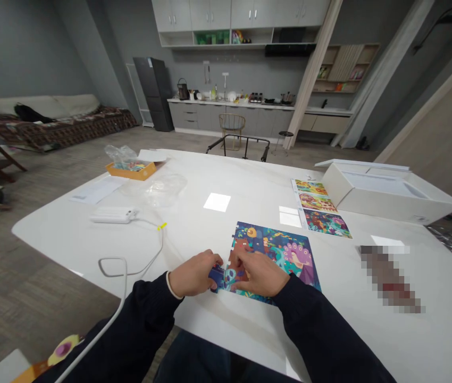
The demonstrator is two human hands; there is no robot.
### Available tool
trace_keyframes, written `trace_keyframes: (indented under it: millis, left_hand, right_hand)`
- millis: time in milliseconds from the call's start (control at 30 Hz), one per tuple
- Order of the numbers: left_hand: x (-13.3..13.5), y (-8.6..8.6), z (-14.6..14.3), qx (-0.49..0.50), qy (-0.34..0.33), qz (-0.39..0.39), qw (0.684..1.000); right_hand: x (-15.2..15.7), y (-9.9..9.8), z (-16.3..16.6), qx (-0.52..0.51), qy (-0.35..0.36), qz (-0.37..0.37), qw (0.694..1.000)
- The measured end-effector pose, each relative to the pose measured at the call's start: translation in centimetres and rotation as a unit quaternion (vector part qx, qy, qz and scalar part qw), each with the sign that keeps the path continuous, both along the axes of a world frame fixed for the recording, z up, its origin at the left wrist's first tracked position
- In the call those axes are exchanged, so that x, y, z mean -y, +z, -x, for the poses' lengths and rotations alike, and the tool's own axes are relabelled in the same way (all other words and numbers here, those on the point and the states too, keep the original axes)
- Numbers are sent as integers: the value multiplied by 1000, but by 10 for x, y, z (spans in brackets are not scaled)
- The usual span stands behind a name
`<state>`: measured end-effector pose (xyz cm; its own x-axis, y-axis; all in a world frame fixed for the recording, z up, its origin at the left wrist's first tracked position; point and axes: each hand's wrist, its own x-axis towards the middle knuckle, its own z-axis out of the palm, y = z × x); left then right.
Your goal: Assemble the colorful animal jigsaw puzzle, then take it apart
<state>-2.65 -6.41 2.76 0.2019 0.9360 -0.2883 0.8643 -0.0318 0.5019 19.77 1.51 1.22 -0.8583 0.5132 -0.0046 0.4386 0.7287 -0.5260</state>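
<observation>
A colourful jigsaw puzzle [285, 250] lies partly assembled on the white table [218, 223], close to the near edge. My left hand [193, 274] pinches a blue puzzle piece [217, 277] at the puzzle's lower left corner. My right hand [258, 274] rests on the puzzle's lower left part, fingers curled and pressing on the pieces beside that blue one. Both arms wear dark sleeves.
A strip of three reference pictures [319, 207] and an open white box [385, 191] lie at the right. An orange tray with pieces [132, 169], plastic bags [164, 187], paper [98, 189] and a white power bank [113, 215] with cable sit at the left. A kitchen counter stands behind.
</observation>
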Motion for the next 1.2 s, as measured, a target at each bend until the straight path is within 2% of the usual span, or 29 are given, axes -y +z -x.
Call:
trace_keyframes:
  millis: [100,267,433,533,667,733,833,933,1033,1133,1200]
  left_hand:
    - [-4,-3,2,-5,-2,-3,1000]
    - [-9,-12,7,49,-4,-52,997]
    - [-16,-8,10,73,-16,-22,997]
    - [-26,-5,16,133,-26,52,989]
    - [-40,-7,27,246,-23,141,959]
    - [-47,-8,32,298,-9,131,945]
    - [-59,-6,32,356,19,76,931]
    - [-78,-2,21,397,40,28,917]
    - [-103,0,3,416,51,-18,908]
    - [-130,-2,-14,421,43,-29,906]
    - [-142,-6,-26,425,34,-24,904]
  right_hand:
    - [1,0,-1,-5,1,-5,1000]
    - [2,3,-2,-20,3,-5,1000]
    - [3,4,-2,-29,-1,16,999]
    - [2,3,-3,-32,2,19,999]
    - [3,-1,-2,-33,-1,15,999]
    - [4,-3,-1,-34,-2,10,999]
    - [-1,0,-4,-41,-20,9,999]
    - [-21,14,-29,-103,-97,8,990]
    - [-50,28,-81,-205,-242,-17,948]
    - [-73,23,-138,-235,-371,-75,896]
    - [-83,9,-165,-210,-418,-88,880]
